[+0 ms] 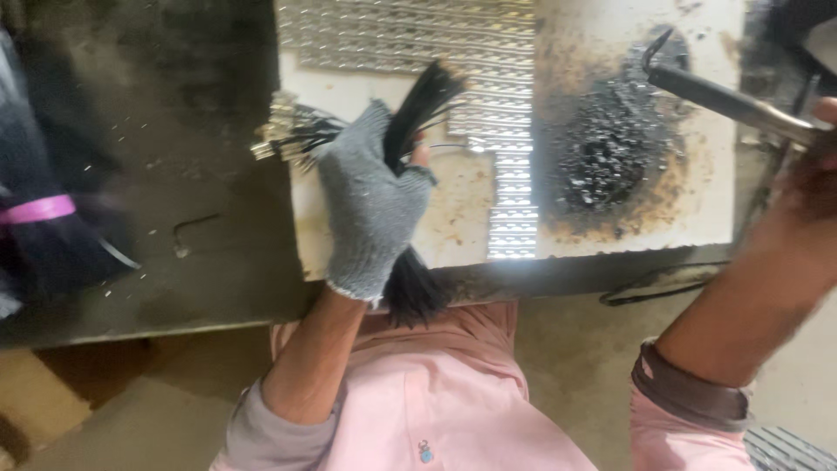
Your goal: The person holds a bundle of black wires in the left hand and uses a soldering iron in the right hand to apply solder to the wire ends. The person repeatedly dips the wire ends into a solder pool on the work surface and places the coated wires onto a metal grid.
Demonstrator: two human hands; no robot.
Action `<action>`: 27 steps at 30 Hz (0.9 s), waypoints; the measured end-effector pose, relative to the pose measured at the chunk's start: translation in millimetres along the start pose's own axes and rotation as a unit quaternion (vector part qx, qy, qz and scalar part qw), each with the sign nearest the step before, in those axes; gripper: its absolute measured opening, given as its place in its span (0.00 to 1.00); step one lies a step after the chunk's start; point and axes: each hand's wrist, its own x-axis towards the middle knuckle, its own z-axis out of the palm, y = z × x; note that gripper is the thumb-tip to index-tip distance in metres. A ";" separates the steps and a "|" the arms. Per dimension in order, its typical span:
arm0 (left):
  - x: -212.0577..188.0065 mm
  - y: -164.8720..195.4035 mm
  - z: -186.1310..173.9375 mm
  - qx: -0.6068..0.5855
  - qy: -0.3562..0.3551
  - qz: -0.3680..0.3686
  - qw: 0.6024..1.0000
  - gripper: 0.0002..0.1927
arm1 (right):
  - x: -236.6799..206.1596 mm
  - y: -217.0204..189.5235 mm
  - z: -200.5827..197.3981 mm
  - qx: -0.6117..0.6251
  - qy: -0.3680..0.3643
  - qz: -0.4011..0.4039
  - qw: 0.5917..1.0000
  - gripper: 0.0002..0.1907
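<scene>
Over the pale, scorched slab (697, 201) on the dark workbench (174, 227), the person's left hand (370, 205), in a grey knitted glove with cut-off fingers, is clenched around a thick bundle of black wires (427, 100). The bundle runs through the fist: its upper ends fan out above the knuckles, and its lower end hangs past the near edge of the slab toward the pink shirt (453, 392). Just left of the glove, a cluster of silvery metal tips (279, 135) splays out, touching the slab's left edge.

Well apart, at the far right, the right hand (824, 131) is mostly out of view; it seems closed on the handle of a long metal tool (724, 98), though I cannot tell how tightly. The tool's hooked tip sits above a black burnt patch (610, 153). Rows of shiny metal strips (418, 35) lie flat between the two hands.
</scene>
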 end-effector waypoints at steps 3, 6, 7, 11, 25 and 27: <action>-2.0 1.2 0.9 -0.002 0.002 0.012 1.000 0.07 | 15.9 -15.2 5.6 -0.028 -0.043 0.027 0.998 0.12; -9.1 -3.0 -2.6 -0.049 0.004 0.027 0.998 0.06 | 11.3 -27.6 33.6 -0.054 -0.067 0.015 0.996 0.09; -13.1 -4.9 -6.4 -0.085 0.010 0.032 0.996 0.04 | 7.8 -33.7 42.3 -0.075 -0.067 0.015 0.995 0.08; -26.8 -10.6 -30.7 -0.099 0.153 0.001 0.983 0.10 | 3.6 -52.3 65.7 -0.074 -0.096 0.009 0.993 0.08; -31.4 -5.7 5.5 -0.147 -0.027 0.017 0.989 0.04 | -32.1 -54.6 80.8 -0.022 -0.124 -0.034 0.991 0.07; -23.0 -4.7 10.0 -0.093 -0.029 0.018 0.995 0.04 | -47.6 -58.3 91.8 -0.018 -0.147 -0.075 0.986 0.08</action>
